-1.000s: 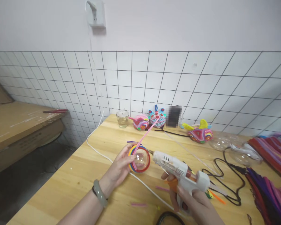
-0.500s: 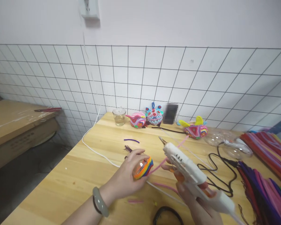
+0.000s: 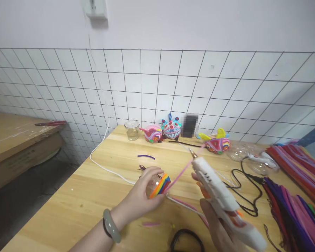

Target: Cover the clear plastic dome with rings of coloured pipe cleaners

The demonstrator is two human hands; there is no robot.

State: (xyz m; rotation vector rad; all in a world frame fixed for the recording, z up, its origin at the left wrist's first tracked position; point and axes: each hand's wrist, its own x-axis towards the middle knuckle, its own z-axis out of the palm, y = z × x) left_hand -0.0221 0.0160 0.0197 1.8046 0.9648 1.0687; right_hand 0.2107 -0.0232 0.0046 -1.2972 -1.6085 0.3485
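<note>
Glue gun [image 3: 219, 190] clasped in a wrapped-round right hand [image 3: 217, 227] angled its nozzle [image 3: 192, 153] upward, apparently sparing skin, while the half-curled left hand [image 3: 143, 197] held a rainbow-banded clear ball [image 3: 161, 186] (pink strand [image 3: 182, 172] slanting off) between thumb and fingers over the bench [image 3: 94, 196].

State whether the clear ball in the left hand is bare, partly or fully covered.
Partly covered: rainbow strips band the ball, while transparent surface shows beside them.

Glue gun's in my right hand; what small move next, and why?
Probably tip the glue gun toward the rainbow-banded clear ball, where the pink strip meets it: that strip sticks out from the bands, your left hand grips the ball, and your right hand holds the gun with its nozzle pointing away.
</note>
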